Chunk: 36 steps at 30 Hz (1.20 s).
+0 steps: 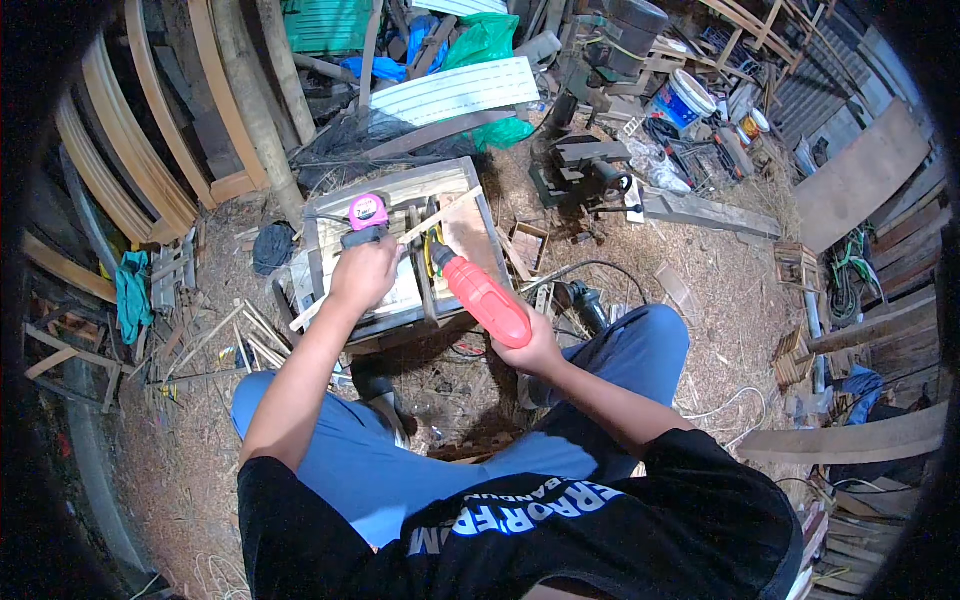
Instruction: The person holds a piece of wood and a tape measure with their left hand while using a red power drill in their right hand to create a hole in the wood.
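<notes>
My right hand [530, 350] grips a red power tool [480, 295], likely a drill, angled toward the middle of a wooden box [465, 172]. My left hand [365, 265] is closed over the box at a thin wooden strip [445, 210] and a dark grey object [358, 236]; exactly what its fingers hold is unclear. A pink tape measure [367, 210] lies just beyond that hand. Yellow-and-black pieces [433, 245] sit in the box by the drill's front end, partly hidden.
A dark machine [580, 170] stands ahead right, a corded tool [585, 305] by my right knee. Wood frames [130, 140] lean at left, planks [850, 180] at right. A white bucket [680, 100], green plastic [480, 40] and wood scraps [260, 340] lie around.
</notes>
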{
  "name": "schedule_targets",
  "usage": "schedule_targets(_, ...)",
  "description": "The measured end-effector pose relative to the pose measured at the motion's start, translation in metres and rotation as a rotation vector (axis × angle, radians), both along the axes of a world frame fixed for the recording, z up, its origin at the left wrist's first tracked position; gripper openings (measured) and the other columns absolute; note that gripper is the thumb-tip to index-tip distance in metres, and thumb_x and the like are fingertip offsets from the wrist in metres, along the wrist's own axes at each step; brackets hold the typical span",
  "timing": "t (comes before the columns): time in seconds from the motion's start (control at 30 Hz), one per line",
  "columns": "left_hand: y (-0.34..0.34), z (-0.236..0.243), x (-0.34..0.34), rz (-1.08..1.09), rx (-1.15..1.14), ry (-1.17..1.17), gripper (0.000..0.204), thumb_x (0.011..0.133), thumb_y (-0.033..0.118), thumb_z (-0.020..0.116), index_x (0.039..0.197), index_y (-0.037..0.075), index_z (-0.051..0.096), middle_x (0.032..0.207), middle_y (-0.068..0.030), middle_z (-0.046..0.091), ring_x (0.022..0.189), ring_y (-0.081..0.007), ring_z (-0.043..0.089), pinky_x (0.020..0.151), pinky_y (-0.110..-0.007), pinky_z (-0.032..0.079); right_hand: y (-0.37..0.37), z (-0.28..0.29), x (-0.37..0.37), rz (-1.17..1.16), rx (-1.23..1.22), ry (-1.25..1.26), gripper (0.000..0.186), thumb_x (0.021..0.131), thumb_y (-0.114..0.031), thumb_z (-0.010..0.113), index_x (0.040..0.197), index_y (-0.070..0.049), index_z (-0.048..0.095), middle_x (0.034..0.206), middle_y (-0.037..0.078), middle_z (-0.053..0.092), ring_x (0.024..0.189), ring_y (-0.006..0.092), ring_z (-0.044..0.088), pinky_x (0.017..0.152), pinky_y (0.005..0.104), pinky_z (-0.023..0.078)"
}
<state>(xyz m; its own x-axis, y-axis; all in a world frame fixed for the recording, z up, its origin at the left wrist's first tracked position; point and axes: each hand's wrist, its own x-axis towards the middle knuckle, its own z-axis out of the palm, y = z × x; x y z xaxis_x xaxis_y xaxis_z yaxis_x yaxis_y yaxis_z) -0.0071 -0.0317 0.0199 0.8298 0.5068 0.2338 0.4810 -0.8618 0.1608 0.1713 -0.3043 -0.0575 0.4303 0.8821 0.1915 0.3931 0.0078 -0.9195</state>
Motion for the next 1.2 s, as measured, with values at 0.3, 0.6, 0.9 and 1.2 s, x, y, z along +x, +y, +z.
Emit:
schedule_targets(0.3,-0.001,0.001,0.003,0.021,-0.037,0.029,0.032,0.103,0.030,0.055,0.094,0.000,0.064,0.072,-0.0265,0.068,0.070,-0.0459,0.070,0.067,-0.057,0.056,0.000,0.006,-0.002,-0.021,-0.036,0.021,0.079,0.074,-0.021,0.083,0.146,-0.005,0.054,0.131,0.018,0.070,0.120,0.0254,0.070,0.104,0.0365,0.052)
schedule_targets(0.6,-0.002,0.003,0.002,0.007,-0.045,0.033,0.032,0.103,0.029,0.055,0.092,0.000,0.064,0.073,-0.0270,0.068,0.071,-0.0461,0.069,0.069,-0.058,0.055,0.000,-0.003,0.000,-0.032,0.018,-0.016,0.079,0.074,-0.020,0.082,0.147,-0.006,0.054,0.126,0.018,0.073,0.116,0.0243,0.072,0.102,0.0360,0.054)
schedule_targets(0.9,-0.004,0.008,0.001,0.001,-0.076,0.041,0.031,0.103,0.028,0.053,0.097,-0.001,0.063,0.076,-0.0282,0.069,0.075,-0.0468,0.070,0.071,-0.058,0.055,-0.001,0.000,-0.001,-0.036,-0.004,-0.016,0.078,0.073,-0.021,0.082,0.145,-0.006,0.056,0.123,0.018,0.074,0.114,0.0242,0.073,0.100,0.0361,0.055)
schedule_targets(1.2,-0.002,0.005,0.000,0.021,-0.071,0.027,0.031,0.104,0.029,0.053,0.099,-0.001,0.064,0.076,-0.0272,0.069,0.074,-0.0460,0.070,0.071,-0.058,0.055,-0.001,0.005,-0.001,-0.045,-0.014,-0.057,0.079,0.073,-0.022,0.082,0.146,-0.007,0.056,0.121,0.019,0.074,0.112,0.0291,0.074,0.098,0.0383,0.056)
